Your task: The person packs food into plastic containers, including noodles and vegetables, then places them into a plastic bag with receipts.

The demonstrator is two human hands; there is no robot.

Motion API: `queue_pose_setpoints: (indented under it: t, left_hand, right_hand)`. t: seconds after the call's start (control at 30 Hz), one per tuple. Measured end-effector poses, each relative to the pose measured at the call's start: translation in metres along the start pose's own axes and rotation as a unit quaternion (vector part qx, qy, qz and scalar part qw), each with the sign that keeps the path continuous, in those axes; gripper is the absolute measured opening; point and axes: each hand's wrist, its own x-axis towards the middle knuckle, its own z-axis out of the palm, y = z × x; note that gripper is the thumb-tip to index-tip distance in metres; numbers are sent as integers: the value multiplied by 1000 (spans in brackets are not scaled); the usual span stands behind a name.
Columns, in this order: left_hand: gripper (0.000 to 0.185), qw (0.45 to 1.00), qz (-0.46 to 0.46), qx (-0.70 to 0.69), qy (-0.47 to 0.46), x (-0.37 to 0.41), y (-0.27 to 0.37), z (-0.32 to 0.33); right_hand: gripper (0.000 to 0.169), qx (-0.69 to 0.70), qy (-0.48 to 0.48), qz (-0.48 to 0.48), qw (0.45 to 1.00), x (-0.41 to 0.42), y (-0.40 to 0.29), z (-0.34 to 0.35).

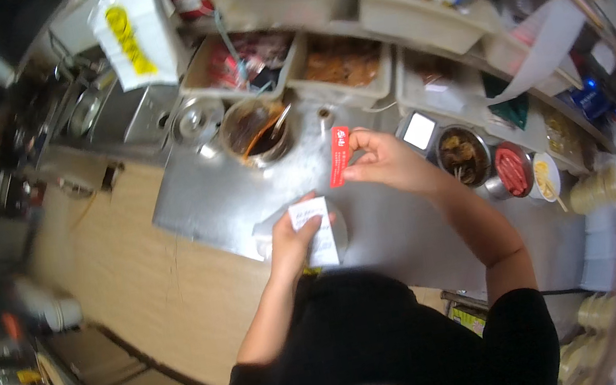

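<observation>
Between the thumb and fingers of my right hand (390, 158) is a narrow red paper strip (337, 157) with white printing, held up above the steel counter (195, 204). My left hand (287, 243) grips a white printed paper slip (325, 250), its thumb lying across the front. Behind that slip and hand shows a pale, rounded, translucent thing (341, 232), partly hidden; whether my left hand also holds it is unclear. Farther back on the counter stands a pot of dark brown liquid (256, 131) with a ladle handle (281, 121) sticking out.
Plastic tubs of food (345, 62) line the back, below a shelf with more tubs (415, 12). A white bag (136, 44) stands back left. To the right are a small white-screened device (419, 131), a bowl of pinkish-red strips (512, 170) and stacked round containers (595, 190).
</observation>
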Motion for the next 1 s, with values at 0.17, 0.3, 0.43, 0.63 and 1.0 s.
queue_pose_setpoints:
  t: [0.17, 0.3, 0.43, 0.63, 1.0]
  left_hand:
    - [35, 998, 13, -50, -25, 1, -4, -1]
    - [32, 997, 5, -66, -30, 2, -6, -4]
    - [34, 997, 10, -69, -13, 5, -7, -6]
    - [52, 968, 184, 171, -4, 4, -18, -13]
    - [66, 869, 153, 468, -54, 0, 51, -54]
  right_hand:
    - [36, -140, 41, -19, 989, 13, 48, 33]
    - [32, -225, 90, -49, 969, 17, 43, 49]
    - [26, -145, 201, -41, 968, 11, 61, 69]
    - [10, 281, 237, 46, 929, 5, 93, 85]
    - [14, -468, 81, -174, 863, -40, 70, 77]
